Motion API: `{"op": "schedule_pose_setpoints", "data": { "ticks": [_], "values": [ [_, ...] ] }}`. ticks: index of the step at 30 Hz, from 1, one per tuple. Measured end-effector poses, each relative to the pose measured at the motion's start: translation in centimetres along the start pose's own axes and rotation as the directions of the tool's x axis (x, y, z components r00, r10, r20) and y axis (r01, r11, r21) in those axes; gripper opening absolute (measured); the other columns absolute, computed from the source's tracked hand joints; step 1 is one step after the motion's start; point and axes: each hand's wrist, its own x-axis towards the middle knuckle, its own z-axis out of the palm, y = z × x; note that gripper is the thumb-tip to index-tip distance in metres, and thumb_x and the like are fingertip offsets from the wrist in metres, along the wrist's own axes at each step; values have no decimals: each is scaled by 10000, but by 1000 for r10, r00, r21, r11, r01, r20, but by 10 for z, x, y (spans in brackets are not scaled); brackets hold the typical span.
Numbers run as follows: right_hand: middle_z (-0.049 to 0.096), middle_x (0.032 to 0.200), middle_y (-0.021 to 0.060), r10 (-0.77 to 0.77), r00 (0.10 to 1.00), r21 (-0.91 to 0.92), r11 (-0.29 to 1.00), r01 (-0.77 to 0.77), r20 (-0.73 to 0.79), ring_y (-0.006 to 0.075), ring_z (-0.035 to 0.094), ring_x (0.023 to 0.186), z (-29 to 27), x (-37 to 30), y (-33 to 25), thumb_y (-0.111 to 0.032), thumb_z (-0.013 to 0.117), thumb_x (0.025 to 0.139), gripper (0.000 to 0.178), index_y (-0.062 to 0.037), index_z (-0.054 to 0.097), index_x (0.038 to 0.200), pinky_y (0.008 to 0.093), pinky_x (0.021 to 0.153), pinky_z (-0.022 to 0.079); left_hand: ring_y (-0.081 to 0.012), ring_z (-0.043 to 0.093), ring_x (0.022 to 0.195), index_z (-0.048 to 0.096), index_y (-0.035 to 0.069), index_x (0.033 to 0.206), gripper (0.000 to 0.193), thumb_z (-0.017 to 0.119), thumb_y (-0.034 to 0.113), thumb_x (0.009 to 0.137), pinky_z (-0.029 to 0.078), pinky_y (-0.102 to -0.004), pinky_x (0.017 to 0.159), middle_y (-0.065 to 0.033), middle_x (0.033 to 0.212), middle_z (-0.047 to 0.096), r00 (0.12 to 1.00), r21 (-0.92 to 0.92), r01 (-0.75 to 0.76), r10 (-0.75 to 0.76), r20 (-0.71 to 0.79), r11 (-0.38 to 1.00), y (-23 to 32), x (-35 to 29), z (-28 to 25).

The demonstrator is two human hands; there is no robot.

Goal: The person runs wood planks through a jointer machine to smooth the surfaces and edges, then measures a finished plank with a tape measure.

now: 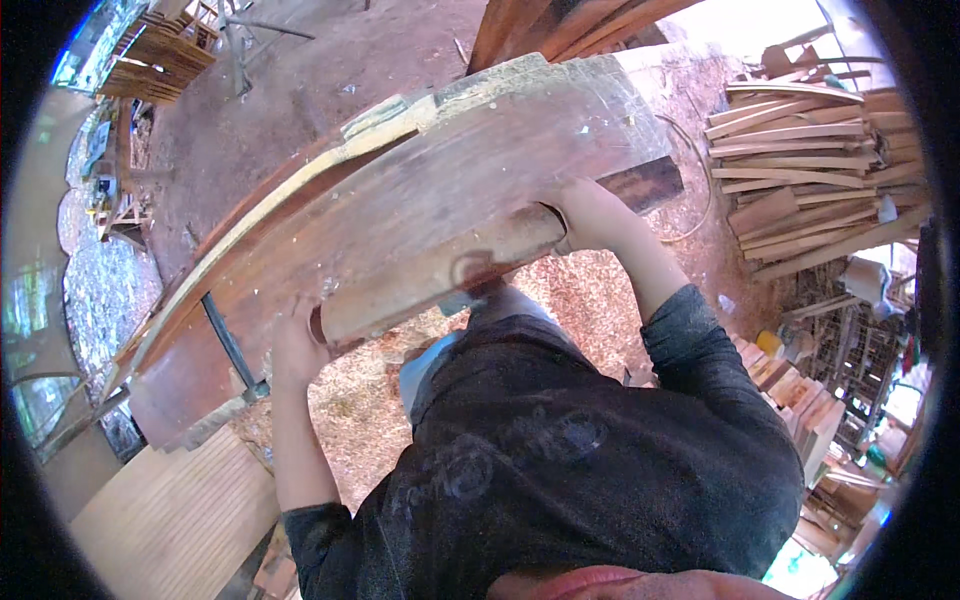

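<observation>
A short wooden board (440, 278), pale brown with a darker patch, lies along the near edge of a long worn workbench (450, 165). My left hand (297, 340) grips its left end, with the fingers partly hidden. At the other end my right hand (588, 214) is wrapped round the board's corner, thumb toward me. A dark metal bar (230, 345) crosses the bench top left of my left hand. Along the bench's far side runs a long curved light strip of wood (270, 205).
Curved wooden slats (795, 150) are piled at the far right, with stacked wood blocks (800, 395) nearer. A ribbed wooden panel (180, 510) lies at the lower left. Large dark planks (560, 28) stand beyond the bench. Wood shavings (585, 300) cover the floor beneath me.
</observation>
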Motion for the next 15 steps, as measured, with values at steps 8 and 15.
{"op": "schedule_pose_setpoints", "data": {
  "ticks": [8, 15],
  "values": [
    [618, 1278, 182, -56, 983, -199, 980, 20, -176, 446, 611, 1148, -3, 46, 5, -264, 951, 599, 880, -82, 580, 1376, 494, 1016, 500, -358, 501, 1395, 491, 112, 1486, 1021, 965, 181, 584, 449, -481, 1132, -145, 1520, 522, 962, 79, 162, -139, -233, 984, -21, 56, 41],
    [642, 1290, 221, 5, 987, -150, 989, 19, 158, 453, 626, 1165, -11, 111, 39, -302, 942, 646, 854, -66, 571, 1379, 500, 1013, 505, -382, 588, 1284, 552, 102, 1410, 898, 944, 151, 603, 490, -495, 1079, -168, 1445, 583, 953, -136, 292, -300, -45, 947, -24, 102, 28]
  ]
}}
